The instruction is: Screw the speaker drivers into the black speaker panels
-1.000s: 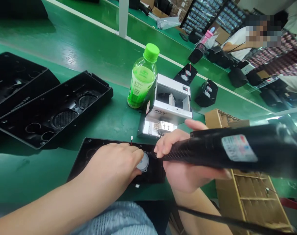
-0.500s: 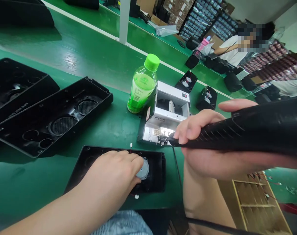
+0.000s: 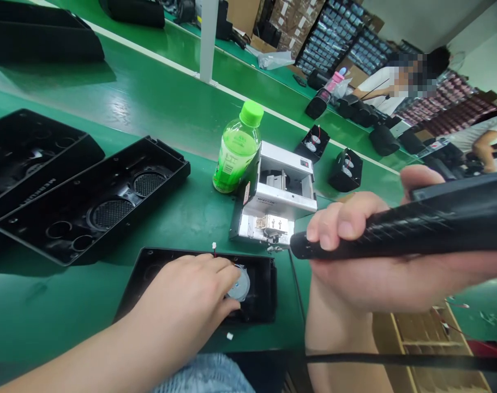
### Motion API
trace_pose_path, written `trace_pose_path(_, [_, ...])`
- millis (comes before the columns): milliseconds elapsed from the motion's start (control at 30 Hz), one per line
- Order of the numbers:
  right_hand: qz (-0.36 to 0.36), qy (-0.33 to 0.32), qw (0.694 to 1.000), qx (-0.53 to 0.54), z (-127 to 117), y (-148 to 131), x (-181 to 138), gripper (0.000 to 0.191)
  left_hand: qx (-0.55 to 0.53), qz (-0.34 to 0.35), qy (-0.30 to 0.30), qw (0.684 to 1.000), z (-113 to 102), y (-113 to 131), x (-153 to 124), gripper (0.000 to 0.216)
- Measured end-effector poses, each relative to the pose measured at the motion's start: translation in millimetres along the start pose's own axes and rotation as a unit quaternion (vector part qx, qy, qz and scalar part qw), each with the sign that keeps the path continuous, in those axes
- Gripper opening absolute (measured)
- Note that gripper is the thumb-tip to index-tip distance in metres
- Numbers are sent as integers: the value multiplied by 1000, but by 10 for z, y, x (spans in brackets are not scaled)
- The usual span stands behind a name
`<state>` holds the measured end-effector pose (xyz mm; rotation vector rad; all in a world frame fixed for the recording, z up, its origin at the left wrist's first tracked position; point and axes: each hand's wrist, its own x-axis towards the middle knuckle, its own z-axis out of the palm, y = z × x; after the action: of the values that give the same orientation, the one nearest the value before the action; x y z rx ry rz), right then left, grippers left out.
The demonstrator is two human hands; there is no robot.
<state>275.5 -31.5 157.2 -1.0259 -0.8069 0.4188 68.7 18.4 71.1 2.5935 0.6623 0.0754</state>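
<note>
My right hand (image 3: 354,245) is wrapped around a black electric screwdriver (image 3: 420,226). Its bit points left, close in front of the pick-up end of a silver screw feeder (image 3: 283,202); from here I cannot tell whether they touch. Below, my left hand (image 3: 195,289) reaches into a black speaker housing (image 3: 262,289) lying open side up. Its thumb and fingers close about the edge of a round silver speaker driver (image 3: 240,285), while the palm hides the housing's left part. Small white plugs (image 3: 229,336) on thin wires stick out at the housing's edges.
Left of my hands lie more open black housings (image 3: 121,218) with round mesh grilles. A green-capped bottle (image 3: 237,153) stands against the feeder. Beyond it are small black boxes (image 3: 346,170) with drivers. People sit across the green bench. A wooden shelf (image 3: 432,349) is at lower right.
My right hand has drawn the screwdriver slightly right and down, away from the feeder's pick-up end. My left hand stays at the driver. The whole view has shifted a little.
</note>
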Motion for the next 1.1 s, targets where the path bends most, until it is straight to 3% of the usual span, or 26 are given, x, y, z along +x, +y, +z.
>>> trace_pose_path(167, [45,-31,996,75,-101,-236,-159,41,-33,32,208,977,-80,61,-82,28])
trace_pose_path(267, [65,-14,994,91,-119,-326,-244,29,-71,54,262,961,-106,171,-62,33])
trace_pose_path(433, [53,-43,993,96,-138,-368,-388,28,-145,100,273,946,-36,282,-27,8])
trace_pose_path(633, [26,-53,997,52,-142,-412,-453,35,-198,95,257,941,-21,312,-42,17])
trace_pose_path(767, [24,-117,992,-31,-181,-347,-276,48,-265,66,228,935,-163,302,-64,24])
trace_pose_path(900, [23,-128,990,-56,-196,-146,-76,58,-169,52,291,940,-510,268,101,27])
trace_pose_path(1000, [-7,-123,990,-66,-151,33,17,59,-32,55,331,942,-794,292,472,32])
trace_pose_path(1100, [-52,-119,990,-60,-75,207,84,64,73,25,295,952,-951,317,891,34])
